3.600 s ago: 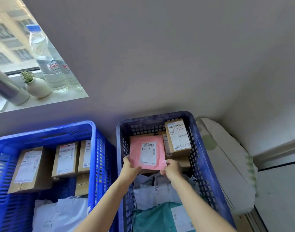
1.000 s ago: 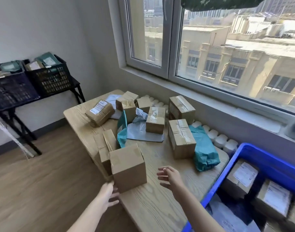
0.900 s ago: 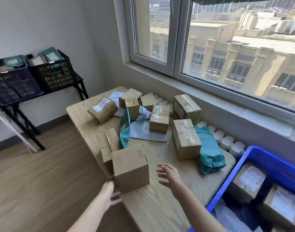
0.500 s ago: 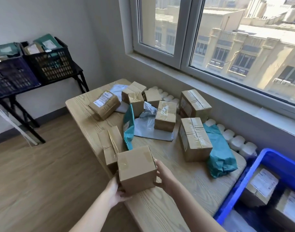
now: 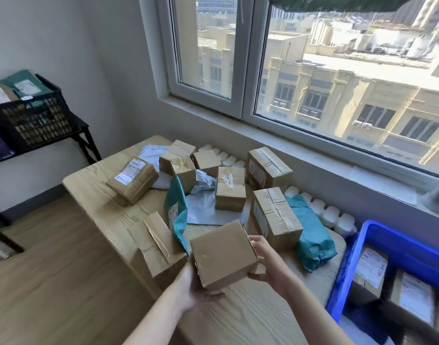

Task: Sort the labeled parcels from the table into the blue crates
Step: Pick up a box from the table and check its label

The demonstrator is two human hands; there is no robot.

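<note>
Wooden table (image 5: 93, 185): carries a scatter of taped cardboard boxes and teal and grey mailer bags.
Blue crate (image 5: 387, 235): stands at the table's right end and holds labeled parcels.
Small box (image 5: 223, 252): near-cubic, with plain brown cardboard on the faces in view. It is held tilted over the table's near edge.
Left hand (image 5: 196, 287): cups the box's lower left corner from beneath.
Right hand (image 5: 268, 262): grasps the box's right side, fingers curled round the edge.
</note>
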